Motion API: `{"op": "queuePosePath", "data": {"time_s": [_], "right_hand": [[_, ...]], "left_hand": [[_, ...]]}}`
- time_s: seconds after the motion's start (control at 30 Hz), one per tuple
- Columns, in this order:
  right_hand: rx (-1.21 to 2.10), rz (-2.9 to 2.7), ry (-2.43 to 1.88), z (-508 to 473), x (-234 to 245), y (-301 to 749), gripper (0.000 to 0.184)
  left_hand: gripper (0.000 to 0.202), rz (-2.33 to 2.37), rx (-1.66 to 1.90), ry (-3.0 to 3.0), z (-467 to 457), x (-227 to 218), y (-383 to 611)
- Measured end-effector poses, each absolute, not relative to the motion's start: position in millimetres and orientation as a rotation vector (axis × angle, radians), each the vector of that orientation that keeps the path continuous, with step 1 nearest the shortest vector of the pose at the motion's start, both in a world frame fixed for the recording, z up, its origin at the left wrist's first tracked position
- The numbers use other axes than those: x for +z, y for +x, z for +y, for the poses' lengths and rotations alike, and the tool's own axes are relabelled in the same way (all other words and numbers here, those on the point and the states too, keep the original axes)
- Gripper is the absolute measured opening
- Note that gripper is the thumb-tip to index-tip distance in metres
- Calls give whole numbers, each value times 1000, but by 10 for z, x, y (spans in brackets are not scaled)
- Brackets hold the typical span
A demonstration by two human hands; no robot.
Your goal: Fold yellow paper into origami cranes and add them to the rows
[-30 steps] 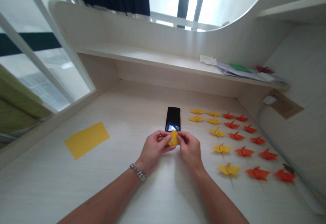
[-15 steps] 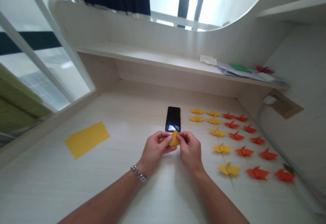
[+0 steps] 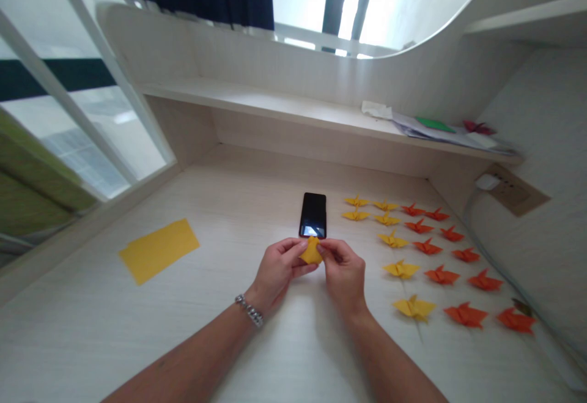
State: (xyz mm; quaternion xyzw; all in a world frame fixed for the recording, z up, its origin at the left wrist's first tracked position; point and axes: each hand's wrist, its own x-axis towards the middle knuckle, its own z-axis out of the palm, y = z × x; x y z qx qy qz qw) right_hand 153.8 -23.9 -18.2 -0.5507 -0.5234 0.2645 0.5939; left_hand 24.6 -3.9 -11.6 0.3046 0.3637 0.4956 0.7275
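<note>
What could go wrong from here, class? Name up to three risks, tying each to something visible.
The folded yellow paper is small and pinched in both the left hand and right hand, so a slipping grip might crease it. The phone lies just beyond the hands and could get knocked. The nearest yellow crane might be brushed if the right forearm swings outward.

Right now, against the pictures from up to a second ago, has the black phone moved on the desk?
No. The black phone keeps its place relative to the shelf behind it; both shift slightly together in the view.
</note>
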Motion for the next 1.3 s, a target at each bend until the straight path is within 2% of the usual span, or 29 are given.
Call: {"op": "queuePosePath", "data": {"time_s": [0.63, 0.97, 1.3], "right_hand": [[764, -1386, -1208, -219, -122, 1620, 11], [738, -1487, -1141, -234, -93, 1657, 10], [646, -1622, -1123, -268, -24, 1696, 22]], "left_hand": [[17, 761, 1113, 674, -34, -78, 227], [20, 754, 1103, 711, -39, -73, 226], [17, 725, 1072, 764, -34, -89, 207]]}}
